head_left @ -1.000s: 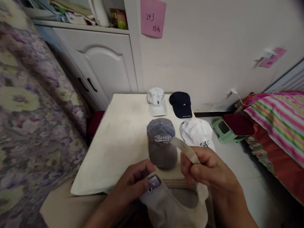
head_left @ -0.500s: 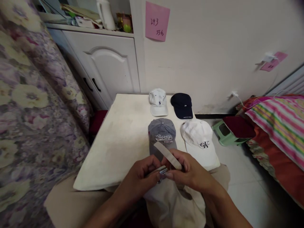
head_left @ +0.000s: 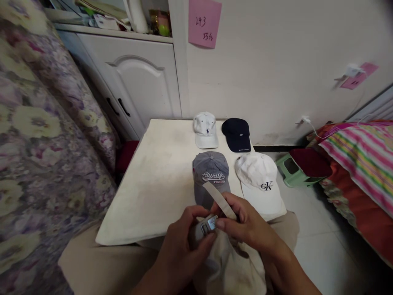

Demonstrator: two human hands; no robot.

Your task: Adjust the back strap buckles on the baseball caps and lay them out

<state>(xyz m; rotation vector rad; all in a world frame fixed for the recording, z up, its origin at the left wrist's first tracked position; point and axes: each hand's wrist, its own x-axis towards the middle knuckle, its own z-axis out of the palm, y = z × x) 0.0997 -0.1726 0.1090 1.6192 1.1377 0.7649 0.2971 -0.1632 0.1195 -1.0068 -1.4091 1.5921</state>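
A pink handwritten note [head_left: 204, 22] is stuck to the wall [head_left: 260, 69], and a green stool [head_left: 285, 170] is topped with a dark-red cover [head_left: 310, 162].

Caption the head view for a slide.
Left hand holds a beige cap at its buckle, right hand its strap; four caps lie beyond.

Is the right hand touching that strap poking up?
Touching. The head view shows it: the strap runs straight into the right hand's grip, no gap between them, its free end sticking out.
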